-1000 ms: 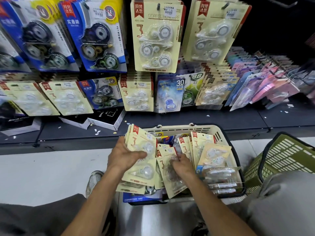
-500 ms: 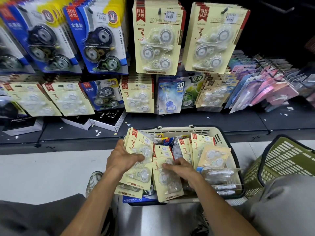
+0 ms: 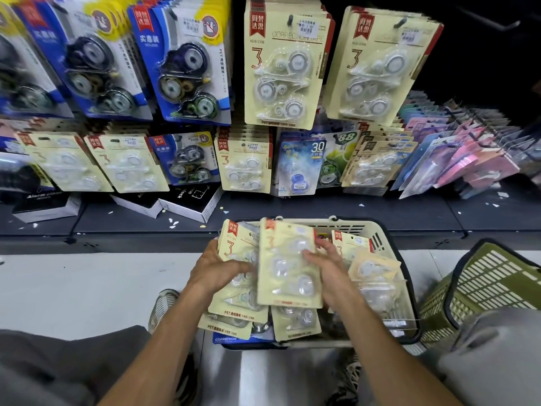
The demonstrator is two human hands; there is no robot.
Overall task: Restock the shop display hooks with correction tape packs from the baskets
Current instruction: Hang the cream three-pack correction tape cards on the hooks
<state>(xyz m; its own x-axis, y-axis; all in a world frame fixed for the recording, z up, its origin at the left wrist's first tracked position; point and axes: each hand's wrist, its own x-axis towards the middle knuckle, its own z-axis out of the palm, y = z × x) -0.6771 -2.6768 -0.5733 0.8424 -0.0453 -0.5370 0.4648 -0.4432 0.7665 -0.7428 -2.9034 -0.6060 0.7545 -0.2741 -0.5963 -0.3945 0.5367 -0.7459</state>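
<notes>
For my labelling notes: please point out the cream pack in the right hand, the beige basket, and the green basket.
cream pack [image 3: 288, 265], head view, middle blister
beige basket [image 3: 380, 234], head view, far right rim
green basket [image 3: 494, 276], head view, slatted wall

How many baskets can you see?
2. A cream basket sits in the middle. A green basket is to its right, partly hidden behind grey cloth. No others show.

Left hand gripping packs, right hand another
</notes>
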